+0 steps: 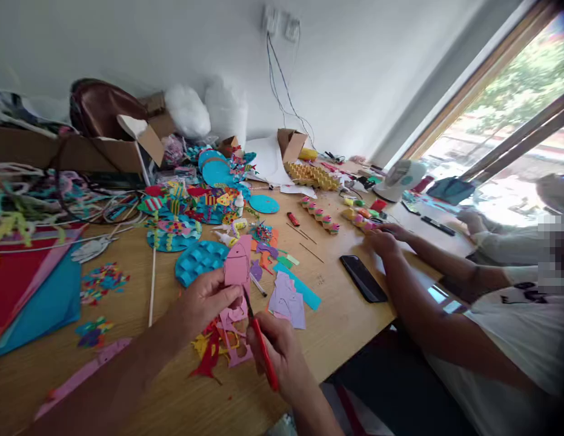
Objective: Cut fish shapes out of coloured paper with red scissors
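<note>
Pinched between the thumb and fingers of my left hand (209, 303) is a piece of pink paper (237, 266) with a fish outline drawn on it. My right hand (279, 351) grips red-handled scissors (264, 354), whose dark blades point up at the paper's lower edge. How far apart the blades stand is hard to see. Below the hands lie pink paper scraps (238, 354) and red and yellow scraps (211, 351). Lilac paper pieces (286, 300) and a blue paper strip (300, 286) rest just right of the held paper, near a pen (258, 284).
A co-worker's hands (384, 239) touch a painted egg-carton strip (357, 219) at right, behind a black phone (363, 278). Blue paper discs (202, 261) and decorated paper fish (177, 200) stand further back. Coloured sheets (36, 284) and a wooden stick (152, 278) lie left.
</note>
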A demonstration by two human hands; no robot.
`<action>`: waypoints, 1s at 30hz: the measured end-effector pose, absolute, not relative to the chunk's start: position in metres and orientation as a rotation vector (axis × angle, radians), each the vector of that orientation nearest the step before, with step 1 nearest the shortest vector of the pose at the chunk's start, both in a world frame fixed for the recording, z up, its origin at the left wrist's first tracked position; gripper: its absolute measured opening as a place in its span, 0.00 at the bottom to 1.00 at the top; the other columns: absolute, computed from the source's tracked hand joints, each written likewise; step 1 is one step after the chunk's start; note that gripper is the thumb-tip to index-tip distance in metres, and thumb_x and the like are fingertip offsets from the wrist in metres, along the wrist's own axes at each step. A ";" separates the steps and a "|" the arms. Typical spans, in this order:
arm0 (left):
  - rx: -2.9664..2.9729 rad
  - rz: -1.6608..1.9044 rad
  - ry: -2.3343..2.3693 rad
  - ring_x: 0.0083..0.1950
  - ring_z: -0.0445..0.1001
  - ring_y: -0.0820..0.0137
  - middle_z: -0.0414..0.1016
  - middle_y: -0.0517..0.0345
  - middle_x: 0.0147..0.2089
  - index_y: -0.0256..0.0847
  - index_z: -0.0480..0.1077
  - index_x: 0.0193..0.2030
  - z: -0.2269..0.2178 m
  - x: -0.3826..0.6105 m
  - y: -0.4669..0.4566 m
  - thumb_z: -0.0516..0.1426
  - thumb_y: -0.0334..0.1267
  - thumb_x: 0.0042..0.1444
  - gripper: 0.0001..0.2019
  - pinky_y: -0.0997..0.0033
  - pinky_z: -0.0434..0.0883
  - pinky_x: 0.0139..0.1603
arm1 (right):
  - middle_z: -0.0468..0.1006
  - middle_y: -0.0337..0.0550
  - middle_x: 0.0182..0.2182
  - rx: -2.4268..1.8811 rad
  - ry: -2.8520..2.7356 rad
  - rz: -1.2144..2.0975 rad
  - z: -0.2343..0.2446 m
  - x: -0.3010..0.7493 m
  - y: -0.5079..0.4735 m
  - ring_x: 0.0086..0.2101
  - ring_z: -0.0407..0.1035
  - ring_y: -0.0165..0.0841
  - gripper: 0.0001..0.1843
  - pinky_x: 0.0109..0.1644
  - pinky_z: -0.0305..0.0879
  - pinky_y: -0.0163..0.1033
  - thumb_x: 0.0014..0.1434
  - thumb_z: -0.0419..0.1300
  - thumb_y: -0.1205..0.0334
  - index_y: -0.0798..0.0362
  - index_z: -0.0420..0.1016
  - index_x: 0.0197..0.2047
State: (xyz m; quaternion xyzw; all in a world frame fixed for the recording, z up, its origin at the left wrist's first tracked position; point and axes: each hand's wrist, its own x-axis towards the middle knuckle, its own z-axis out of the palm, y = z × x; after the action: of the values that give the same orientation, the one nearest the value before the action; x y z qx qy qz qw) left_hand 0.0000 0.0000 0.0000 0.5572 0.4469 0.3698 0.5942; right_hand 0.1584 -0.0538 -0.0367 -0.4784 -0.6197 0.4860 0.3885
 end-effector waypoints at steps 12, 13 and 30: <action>1.293 0.849 1.000 0.26 0.64 0.71 0.68 0.62 0.22 0.40 0.70 0.24 0.000 -0.001 0.007 0.57 0.42 0.44 0.08 0.73 0.63 0.29 | 0.55 0.32 0.17 -1.259 -1.646 1.141 -0.041 0.160 -0.055 0.20 0.49 0.25 0.20 0.23 0.45 0.32 0.61 0.53 0.55 0.52 0.55 0.21; 1.298 0.845 1.001 0.26 0.64 0.71 0.68 0.62 0.22 0.40 0.70 0.25 0.001 -0.002 0.007 0.57 0.42 0.44 0.08 0.73 0.63 0.28 | 0.55 0.32 0.17 -1.266 -1.660 1.125 -0.041 0.160 -0.055 0.20 0.49 0.25 0.20 0.23 0.45 0.32 0.61 0.53 0.54 0.52 0.55 0.21; 1.330 0.785 1.000 0.29 0.66 0.70 0.70 0.62 0.24 0.41 0.67 0.24 0.013 -0.002 0.006 0.55 0.41 0.45 0.07 0.72 0.65 0.31 | 0.55 0.32 0.17 -1.270 -1.672 1.118 -0.042 0.158 -0.054 0.20 0.50 0.26 0.19 0.23 0.44 0.33 0.61 0.52 0.55 0.52 0.56 0.21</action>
State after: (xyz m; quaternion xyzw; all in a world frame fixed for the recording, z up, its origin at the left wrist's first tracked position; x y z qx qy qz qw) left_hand -0.0025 0.0065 0.0127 0.5751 0.4325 0.3393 0.6059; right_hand 0.1576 -0.0536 -0.0423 -0.4956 -0.6523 0.4363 0.3723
